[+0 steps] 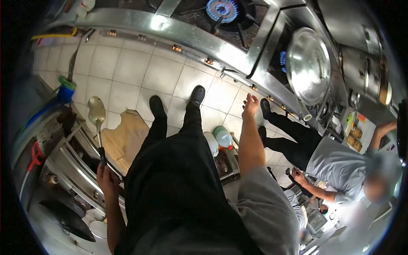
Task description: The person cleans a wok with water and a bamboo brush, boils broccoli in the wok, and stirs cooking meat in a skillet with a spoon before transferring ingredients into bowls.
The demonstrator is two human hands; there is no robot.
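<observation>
My left hand (pixel 107 182) is closed around the black handle of a large metal serving spoon (pixel 97 111). The spoon points away from me, its bowl above the tiled floor near a flattened piece of cardboard (pixel 123 138). My right hand (pixel 250 105) is held out in front of the stove, fingers loosely curled and partly apart, with nothing visible in it. Nearest to it is the metal front edge of the stove (pixel 204 46). A round shiny metal lid (pixel 308 66) lies over a burner at the right, where blue flame shows beside it.
Another burner (pixel 222 10) burns blue at the top. A co-worker (pixel 340 163) in a grey shirt stands close on my right. Plastic jugs (pixel 222 137) stand by my legs. A black wok (pixel 66 219) and a red-handled tool (pixel 35 156) are at the left.
</observation>
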